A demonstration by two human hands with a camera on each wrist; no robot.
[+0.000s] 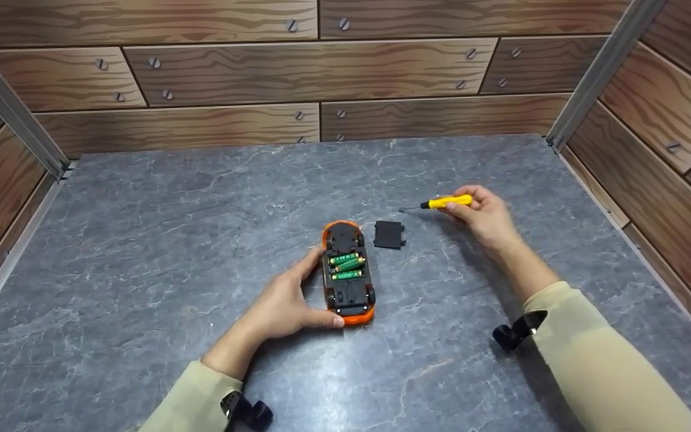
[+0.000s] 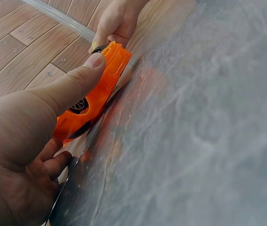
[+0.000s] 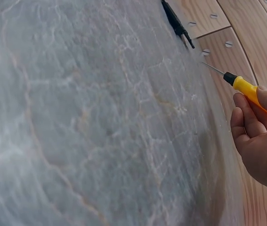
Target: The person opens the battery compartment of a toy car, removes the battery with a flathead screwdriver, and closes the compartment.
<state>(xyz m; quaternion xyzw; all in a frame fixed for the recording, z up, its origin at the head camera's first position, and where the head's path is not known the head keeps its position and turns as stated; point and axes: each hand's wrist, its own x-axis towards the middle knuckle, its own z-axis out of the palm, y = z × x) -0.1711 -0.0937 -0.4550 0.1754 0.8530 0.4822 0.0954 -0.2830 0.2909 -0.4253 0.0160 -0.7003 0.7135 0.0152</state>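
Note:
An orange toy car [image 1: 357, 320] lies upside down on the table, its black underside facing up. Three green batteries [image 1: 346, 275] show in its uncovered compartment, the middle one sitting askew. My left hand [image 1: 279, 303] grips the car from the left, thumb at the near end and fingers along the far left side. In the left wrist view, the thumb presses over the car's orange body [image 2: 109, 75]. My right hand [image 1: 486, 219] holds a screwdriver [image 1: 450, 201] by its yellow handle, the thin shaft pointing left. A black battery cover [image 1: 388, 234] lies just right of the car.
The grey marbled table [image 1: 201, 198] reaches back to a wood-patterned wall [image 1: 297, 72]. More wood-patterned panels and metal corner posts [image 1: 597, 72] stand at both sides. A black camera mount sits on each sleeve [image 1: 585, 336].

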